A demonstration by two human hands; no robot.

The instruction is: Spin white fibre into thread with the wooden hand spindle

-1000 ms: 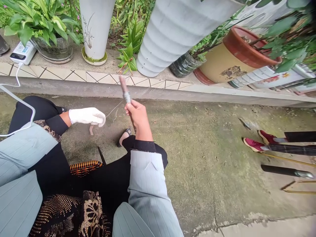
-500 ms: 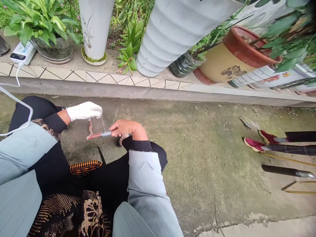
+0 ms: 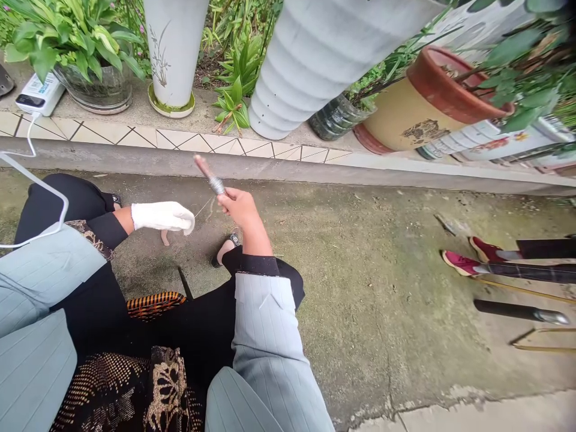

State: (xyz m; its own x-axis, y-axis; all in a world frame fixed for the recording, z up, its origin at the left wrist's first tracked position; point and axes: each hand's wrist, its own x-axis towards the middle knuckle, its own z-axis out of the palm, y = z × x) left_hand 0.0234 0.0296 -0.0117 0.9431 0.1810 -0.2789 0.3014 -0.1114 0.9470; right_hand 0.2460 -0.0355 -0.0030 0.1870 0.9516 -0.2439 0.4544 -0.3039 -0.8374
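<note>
My right hand [image 3: 240, 207] is closed around a thin wooden spindle [image 3: 207, 174] that points up and to the left, with grey thread wound in a band near my fingers. A fine thread [image 3: 203, 207] runs from that band down to my left hand [image 3: 162, 216], which wears a white glove and is closed in a pinch on the thread. Both hands hover over my knees above the concrete ground. My sleeves are pale blue-grey over black cuffs.
A tiled ledge [image 3: 189, 143] ahead carries several plant pots, a tall white vase [image 3: 173, 54] and a white power bank [image 3: 33, 94] with a cable running to me. Another person's red shoes [image 3: 463, 258] and dark poles [image 3: 522, 312] lie at the right.
The spindle swung from pointing left and level near my knee up to pointing up-left. My right hand rose with it. My gloved left hand shifted slightly right and down.
</note>
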